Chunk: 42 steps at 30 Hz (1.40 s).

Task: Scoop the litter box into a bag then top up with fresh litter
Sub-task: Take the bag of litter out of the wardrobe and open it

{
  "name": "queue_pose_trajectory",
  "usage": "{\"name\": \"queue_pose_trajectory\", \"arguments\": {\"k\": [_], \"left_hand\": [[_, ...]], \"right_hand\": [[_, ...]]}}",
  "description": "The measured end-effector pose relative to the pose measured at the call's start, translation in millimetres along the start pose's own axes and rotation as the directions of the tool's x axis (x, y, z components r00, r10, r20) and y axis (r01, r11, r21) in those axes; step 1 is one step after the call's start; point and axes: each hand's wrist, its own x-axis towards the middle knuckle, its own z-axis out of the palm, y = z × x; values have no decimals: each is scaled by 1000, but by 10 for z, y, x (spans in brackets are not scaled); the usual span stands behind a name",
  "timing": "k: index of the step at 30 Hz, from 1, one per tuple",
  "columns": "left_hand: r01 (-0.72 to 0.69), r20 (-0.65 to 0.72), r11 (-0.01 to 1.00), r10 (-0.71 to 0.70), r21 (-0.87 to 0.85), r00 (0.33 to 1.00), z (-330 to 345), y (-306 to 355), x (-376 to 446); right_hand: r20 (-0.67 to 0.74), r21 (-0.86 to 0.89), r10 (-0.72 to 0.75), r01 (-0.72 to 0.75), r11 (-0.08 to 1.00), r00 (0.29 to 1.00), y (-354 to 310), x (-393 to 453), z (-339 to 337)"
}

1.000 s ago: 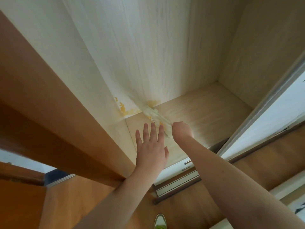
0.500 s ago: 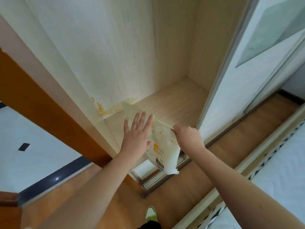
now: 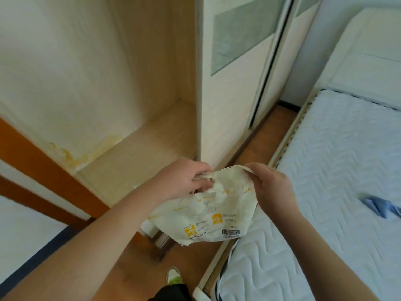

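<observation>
A: What's the biggest thing here?

B: The tall pale wood-grain wardrobe [image 3: 104,88], open on its left half, with a white sliding door with a frosted grey pane [image 3: 234,61] closing the right. I'll place everything from that wardrobe. To its right, across a strip of orange-brown wooden floor [image 3: 256,146], lies a white quilted mattress [image 3: 338,170].

A: And the bag?

B: The crumpled, cream-white plastic bag with yellow squares and a barcode [image 3: 208,213] hangs in the air just in front of the wardrobe's lower shelf, clear of it, held up by both hands.

A: How are the fingers set?

B: The left hand [image 3: 184,179] has its fingers curled together, clamped on the flat handle strips at the bag's top left. The right hand [image 3: 271,187] pinches the top right edge between thumb and bent fingers. Neither is spread.

A: No litter box?

B: None in view, nor scoop, so I'd judge the task barely begun: this looks like opening the bag.

A: How to do that well?

B: I'd say find the two layers of the mouth, keep one in each hand, and draw them apart gently rather than tugging, since thin film like this probably tears. Check the wrinkled bottom for holes before anything goes in.
</observation>
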Motion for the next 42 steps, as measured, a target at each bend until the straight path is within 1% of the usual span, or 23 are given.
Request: {"name": "queue_pose_trajectory", "arguments": {"k": [2,4,6,8,11,14,16,18,20,21,24,26,28,30,33,34,35,36,38,39,40,41,42], "left_hand": [[-49,32,993,52,-108,998,59,258,30],[-122,19,984,125,-129,992,106,467,63],[-200,-18,978,199,-53,980,136,633,92],[-267,-37,962,270,60,962,163,786,96],[-370,-33,915,379,158,925,252,958,56],[-486,-29,852,500,198,865,338,1075,-26],[-590,-46,780,610,210,791,378,1112,-94],[-681,-65,689,713,246,698,418,1129,-172],[-747,-62,601,789,286,611,499,1151,-252],[-769,-51,566,814,296,579,556,1174,-296],[-823,-12,488,862,290,507,758,1268,-446],[-872,5,403,907,279,421,887,1368,-563],[-915,23,311,945,257,328,1000,1487,-673],[-942,30,246,965,230,260,1123,1591,-768],[-963,-34,176,984,204,173,1376,1706,-907],[-964,-76,172,984,200,160,1473,1736,-953],[-964,-126,189,978,184,168,1584,1763,-1001],[-964,-179,223,964,143,196,1713,1797,-1052],[-951,-266,309,917,6,296,2002,1896,-1208],[-933,-280,352,891,-73,358,2173,1958,-1297],[-903,-267,401,863,-153,428,2348,2027,-1392],[-853,-221,460,831,-245,511,2544,2093,-1483],[-775,-130,519,795,-361,593,2737,2185,-1586]], "right_hand": [[-20,7,92,-91,996,996,66,-139,-247],[-41,8,161,-161,987,986,89,-272,-459],[-33,-14,222,-223,975,974,63,-387,-660],[-5,-81,274,-273,959,962,-13,-498,-862],[-10,-222,245,-241,945,969,-209,-670,-1096],[25,-288,269,-250,924,963,-466,-850,-1161],[-12,-342,275,-262,902,961,-610,-994,-1117],[-129,-393,241,-273,878,962,-759,-1162,-1058],[-240,-416,237,-320,851,941,-892,-1337,-1016],[-279,-411,253,-353,840,926,-953,-1423,-1014],[-377,-380,360,-497,780,854,-1093,-1749,-1059],[-419,-346,435,-583,735,797,-1171,-2003,-1147],[-457,-330,480,-644,691,749,-1244,-2251,-1269],[-480,-319,518,-691,648,707,-1300,-2481,-1423],[-535,-295,553,-754,586,639,-1349,-2878,-1690],[-559,-295,554,-772,564,618,-1366,-3027,-1779],[-584,-297,552,-789,537,595,-1387,-3184,-1868],[-612,-301,547,-808,507,571,-1409,-3353,-1963],[-672,-293,531,-843,451,517,-1472,-3708,-2170],[-697,-284,523,-859,426,490,-1502,-3900,-2283],[-716,-275,521,-873,402,465,-1529,-4104,-2397],[-733,-260,521,-887,381,438,-1570,-4310,-2520],[-752,-234,522,-904,358,401,-1612,-4518,-2649]]}}
